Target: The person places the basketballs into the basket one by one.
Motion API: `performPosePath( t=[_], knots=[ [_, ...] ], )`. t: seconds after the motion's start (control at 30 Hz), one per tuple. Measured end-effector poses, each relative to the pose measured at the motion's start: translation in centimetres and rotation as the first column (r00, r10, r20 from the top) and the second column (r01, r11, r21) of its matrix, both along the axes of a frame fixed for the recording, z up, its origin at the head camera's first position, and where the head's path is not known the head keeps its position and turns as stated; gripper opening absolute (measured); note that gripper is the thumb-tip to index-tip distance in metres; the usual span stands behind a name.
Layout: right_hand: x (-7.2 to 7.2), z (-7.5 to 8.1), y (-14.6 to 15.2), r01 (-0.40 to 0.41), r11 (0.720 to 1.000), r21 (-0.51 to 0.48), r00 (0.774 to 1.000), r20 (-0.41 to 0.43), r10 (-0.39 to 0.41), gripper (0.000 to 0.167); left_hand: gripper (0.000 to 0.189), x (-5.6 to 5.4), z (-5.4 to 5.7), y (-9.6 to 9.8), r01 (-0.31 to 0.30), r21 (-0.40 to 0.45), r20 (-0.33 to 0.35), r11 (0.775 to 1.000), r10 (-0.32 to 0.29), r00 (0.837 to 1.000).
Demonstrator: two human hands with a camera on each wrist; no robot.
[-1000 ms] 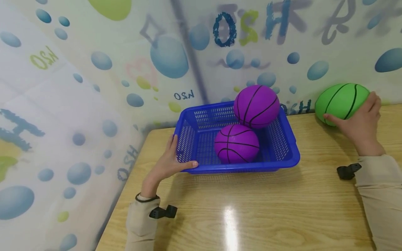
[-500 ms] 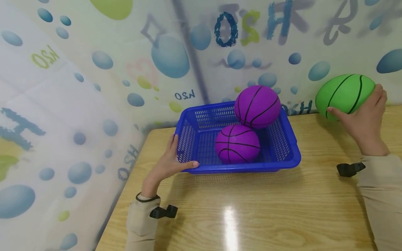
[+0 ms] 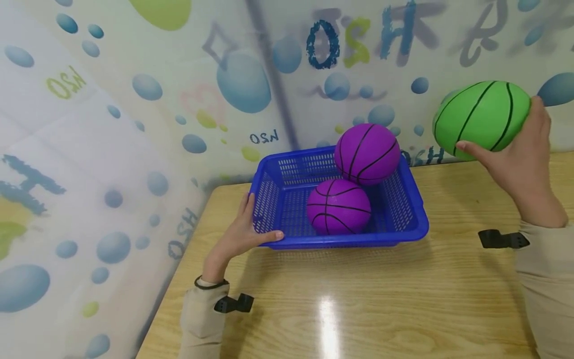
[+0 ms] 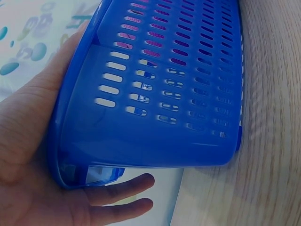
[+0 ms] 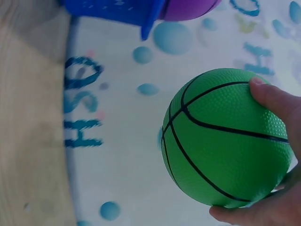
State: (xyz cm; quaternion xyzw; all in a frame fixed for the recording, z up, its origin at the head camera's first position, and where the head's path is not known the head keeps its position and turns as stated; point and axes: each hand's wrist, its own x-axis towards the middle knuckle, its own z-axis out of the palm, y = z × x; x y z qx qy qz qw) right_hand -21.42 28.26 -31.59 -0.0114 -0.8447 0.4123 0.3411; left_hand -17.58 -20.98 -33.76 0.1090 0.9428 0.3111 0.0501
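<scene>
In the head view my right hand grips a small green basketball, thumb on its near side and fingers round its right side. The right wrist view shows this green ball held off the table, against the wall sheet. My left hand holds the front left corner of a blue plastic basket, its thumb along the front rim. In the left wrist view two fingers reach past the basket's end wall. Two purple basketballs sit in the basket: a front one and a back one resting higher.
The wooden table carries the basket near its back edge. Behind and to the left stands a printed wall sheet with bubbles and letters. Small black devices are worn at both wrists.
My right hand has lifted the green ball off the table and brought it up and slightly left. The left hand, the basket and the purple balls stay in place.
</scene>
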Motion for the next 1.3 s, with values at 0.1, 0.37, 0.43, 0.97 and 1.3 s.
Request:
performPosePath(
  t=[0.1, 0.37, 0.43, 0.97, 1.3],
  knots=[
    [0.5, 0.9, -0.7, -0.016, 1.000, -0.008, 1.000, -0.016, 0.016, 0.098, 0.123, 0.0, 0.0, 0.0, 0.002, 0.001, -0.001, 1.000, -0.002, 1.000],
    [2.3, 2.9, -3.4, -0.109, 0.994, -0.009, 0.994, 0.010, 0.109, 0.100, 0.123, -0.1, 0.0, 0.0, -0.006, 0.005, 0.003, 1.000, 0.006, 1.000],
    [2.7, 3.2, -4.1, -0.141, 0.990, -0.004, 0.990, 0.015, 0.141, 0.101, 0.123, -0.1, 0.0, 0.1, -0.003, 0.005, 0.001, 1.000, 0.003, 1.000],
    [5.1, 4.8, -7.3, -0.425, 0.890, 0.165, 0.905, 0.087, 0.416, 0.120, 0.122, 0.0, 0.3, 0.2, -0.008, -0.003, 0.014, 1.000, 0.008, 1.000],
    [5.4, 4.8, -7.6, -0.494, 0.838, 0.232, 0.870, 0.126, 0.477, 0.125, 0.122, 0.1, 0.3, 0.2, -0.009, -0.007, 0.011, 1.000, 0.009, 1.000]
  ],
)
